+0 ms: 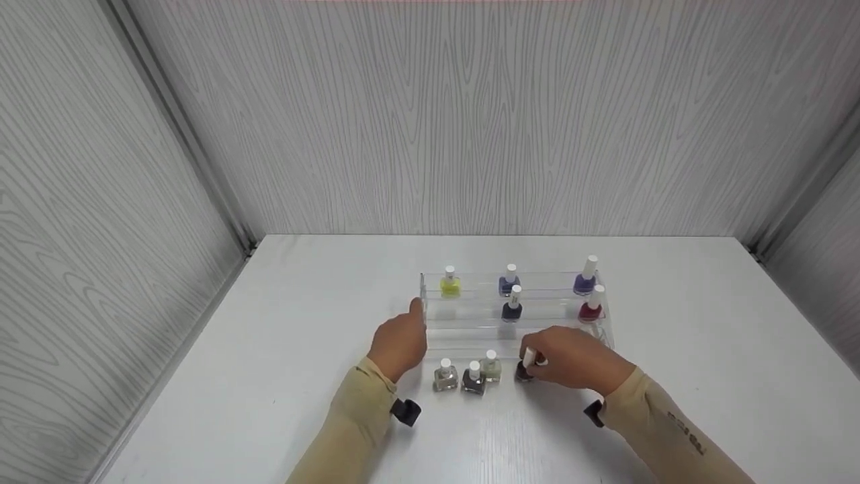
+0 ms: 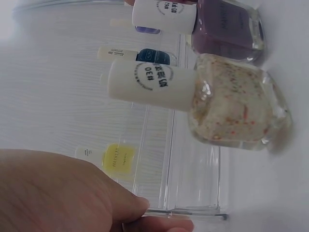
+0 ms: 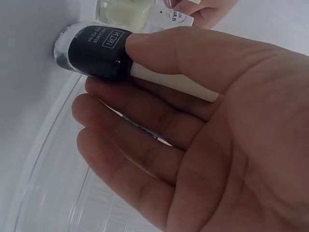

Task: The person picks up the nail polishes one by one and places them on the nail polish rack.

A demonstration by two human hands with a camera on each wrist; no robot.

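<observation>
The right hand [image 1: 574,366] pinches a dark bottle [image 1: 525,369] of nail polish by its white cap, thumb on one side and the fingers curled behind it; the right wrist view shows the thumb lying along the cap and the bottle's base resting on the white table [image 1: 705,349]. That bottle stands just in front of the clear tiered rack [image 1: 430,329], at the right end of a short row of bottles on the table. To its left in that row stand a pale green bottle [image 1: 492,367], a grey bottle [image 1: 474,379] and a clear speckled bottle [image 1: 445,376], close together, each with a white cap. The left hand [image 1: 402,343] rests at the left front corner of the rack, its fingers loosely bent and touching the clear plastic edge, holding nothing; the left wrist view shows a fingertip against the rack's rim. On the rack's top step sit a yellow bottle [image 1: 449,283], a blue bottle [image 1: 509,281] and a purple bottle [image 1: 586,277]. One step lower stand a navy bottle [image 1: 513,306] and a red bottle [image 1: 592,306]. Both sleeves are tan, and grey wood-grain walls [image 1: 470,121] enclose the table.
</observation>
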